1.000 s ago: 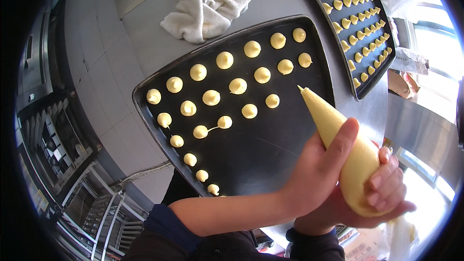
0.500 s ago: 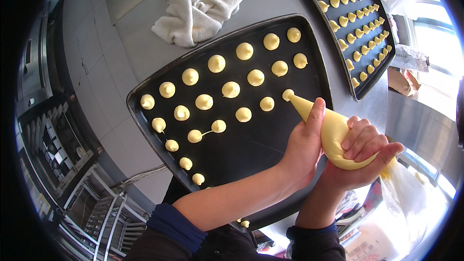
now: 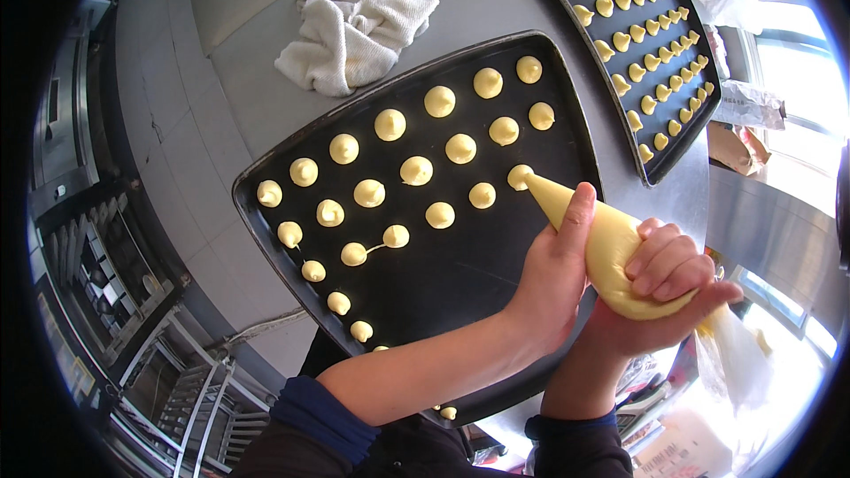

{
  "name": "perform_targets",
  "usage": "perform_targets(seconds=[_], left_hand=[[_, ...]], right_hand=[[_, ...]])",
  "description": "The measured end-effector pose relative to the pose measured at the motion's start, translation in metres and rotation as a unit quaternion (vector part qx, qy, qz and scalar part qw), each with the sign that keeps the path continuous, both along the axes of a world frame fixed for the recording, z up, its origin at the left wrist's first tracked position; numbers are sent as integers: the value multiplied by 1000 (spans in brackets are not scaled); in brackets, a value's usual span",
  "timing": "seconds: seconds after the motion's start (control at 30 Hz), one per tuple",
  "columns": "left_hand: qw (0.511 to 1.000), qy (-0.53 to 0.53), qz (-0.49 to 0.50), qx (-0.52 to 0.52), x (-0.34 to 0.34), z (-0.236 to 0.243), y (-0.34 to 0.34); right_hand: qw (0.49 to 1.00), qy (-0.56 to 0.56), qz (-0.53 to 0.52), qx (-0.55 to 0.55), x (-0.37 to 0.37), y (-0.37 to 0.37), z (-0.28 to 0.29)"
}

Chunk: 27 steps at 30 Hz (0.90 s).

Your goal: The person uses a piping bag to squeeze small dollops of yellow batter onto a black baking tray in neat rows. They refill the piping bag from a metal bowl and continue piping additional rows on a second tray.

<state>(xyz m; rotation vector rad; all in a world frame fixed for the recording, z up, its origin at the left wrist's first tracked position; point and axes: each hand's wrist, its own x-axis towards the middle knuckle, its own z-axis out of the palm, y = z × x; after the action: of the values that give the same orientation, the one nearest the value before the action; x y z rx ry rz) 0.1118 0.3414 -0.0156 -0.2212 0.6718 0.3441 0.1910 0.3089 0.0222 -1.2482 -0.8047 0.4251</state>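
My right hand (image 3: 666,273) is wrapped round the full, twisted upper part of a piping bag (image 3: 611,252) of pale yellow batter. Lower down, my left hand (image 3: 556,270) cradles the bag, its thumb along the side and its other fingers hidden beneath. The tip touches a small yellow mound (image 3: 520,178) on a black baking tray (image 3: 478,279). Rows of round piped mounds with little peaks cover the far and left parts of this tray. A thin strand of batter joins two of them. My left forearm crosses over the near part of the tray.
A second black tray (image 3: 639,96), full of piped mounds, lies at the far right. A crumpled white towel (image 3: 363,35) rests on the metal table (image 3: 257,62) beyond the near tray. Clear plastic (image 3: 730,354) hangs from the bag's end. Metal racks (image 3: 190,398) stand at lower left.
The mound under the tip has grown wider. Both hands keep their grip on the bag. Trays and towel sit slightly further left in the picture.
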Motion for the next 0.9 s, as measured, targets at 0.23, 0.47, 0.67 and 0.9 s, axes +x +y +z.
perform_targets(seconds=[0.23, 0.47, 0.67, 0.9], left_hand=[[989, -84, 32, 120, 8, 38, -1], [999, -39, 0, 1, 38, 6, 5], [999, -21, -8, -27, 42, -8, 2], [999, -23, -15, -21, 44, -9, 0]], right_hand=[[991, 61, -57, 103, -6, -12, 45], [998, 44, -20, 33, 36, 1, 1], [997, 41, -61, 20, 38, 4, -13], [999, 8, -39, 7, 41, 4, -10]])
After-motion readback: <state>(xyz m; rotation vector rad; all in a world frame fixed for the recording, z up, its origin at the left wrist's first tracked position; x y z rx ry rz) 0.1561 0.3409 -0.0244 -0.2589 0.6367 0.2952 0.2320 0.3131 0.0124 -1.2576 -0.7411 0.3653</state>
